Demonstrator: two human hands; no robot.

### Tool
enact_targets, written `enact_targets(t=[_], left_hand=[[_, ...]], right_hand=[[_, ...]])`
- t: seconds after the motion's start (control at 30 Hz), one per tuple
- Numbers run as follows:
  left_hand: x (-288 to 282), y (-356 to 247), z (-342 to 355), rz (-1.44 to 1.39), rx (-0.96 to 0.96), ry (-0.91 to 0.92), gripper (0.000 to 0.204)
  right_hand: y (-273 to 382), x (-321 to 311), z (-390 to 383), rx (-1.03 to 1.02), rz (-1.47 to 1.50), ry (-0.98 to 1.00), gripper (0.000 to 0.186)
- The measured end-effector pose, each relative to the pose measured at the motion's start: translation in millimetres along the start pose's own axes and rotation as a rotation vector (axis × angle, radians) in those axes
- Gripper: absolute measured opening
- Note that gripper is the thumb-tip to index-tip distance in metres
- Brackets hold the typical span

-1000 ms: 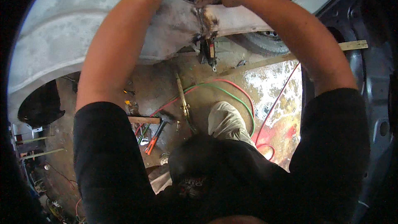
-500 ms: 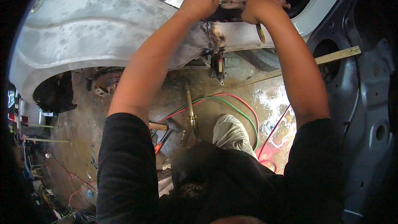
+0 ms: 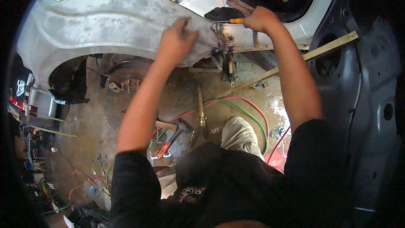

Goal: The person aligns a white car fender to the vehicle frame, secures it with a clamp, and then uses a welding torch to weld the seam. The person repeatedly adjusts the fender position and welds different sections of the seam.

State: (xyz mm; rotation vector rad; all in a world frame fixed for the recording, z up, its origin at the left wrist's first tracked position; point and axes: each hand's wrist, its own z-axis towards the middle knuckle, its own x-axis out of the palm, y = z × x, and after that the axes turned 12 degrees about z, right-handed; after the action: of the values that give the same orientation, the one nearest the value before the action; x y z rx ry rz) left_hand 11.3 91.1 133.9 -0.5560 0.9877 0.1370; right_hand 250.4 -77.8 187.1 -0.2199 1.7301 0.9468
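My left hand (image 3: 176,44) is over the grey primed car fender (image 3: 105,25), its fingers loosely bent and apart, holding nothing. My right hand (image 3: 262,19) is closed at the door opening, above the car's sill (image 3: 295,29). From it an orange-handled screwdriver (image 3: 237,21) points left toward the scorched, blackened seam (image 3: 221,38) between fender and sill. A flat brownish strip (image 3: 239,5) also sticks out of this hand; what it is, I cannot make out. Below the fist hangs a dark and yellow tool end (image 3: 256,40), its kind hidden.
On the wet floor lie a brass-coloured torch (image 3: 201,109), red and green hoses (image 3: 257,116), and a hammer (image 3: 173,139) with an orange grip. A wooden strip (image 3: 329,47) slants across at right, over a dark car body panel (image 3: 371,101). A wheel hub (image 3: 124,80) shows under the fender.
The orange-handled screwdriver has passed from my left hand to my right. My left hand has moved left and nearer, off the door opening and over the fender.
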Motion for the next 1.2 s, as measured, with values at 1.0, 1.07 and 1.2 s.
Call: enact_targets(t=[1.0,1.07,1.2], left_hand=[[-111,-17,-259,-1.429,-0.124,0.148,0.098],[-127,-28,-258,-1.368,-0.115,0.129,0.095],[-131,-34,-258,-1.411,-0.073,0.219,0.096]], right_hand=[[51,132,-184,-0.483,0.944,1.315,0.062],[49,142,-181,-0.542,0.970,1.161,0.051],[62,133,-193,-0.444,1.072,1.266,0.045]])
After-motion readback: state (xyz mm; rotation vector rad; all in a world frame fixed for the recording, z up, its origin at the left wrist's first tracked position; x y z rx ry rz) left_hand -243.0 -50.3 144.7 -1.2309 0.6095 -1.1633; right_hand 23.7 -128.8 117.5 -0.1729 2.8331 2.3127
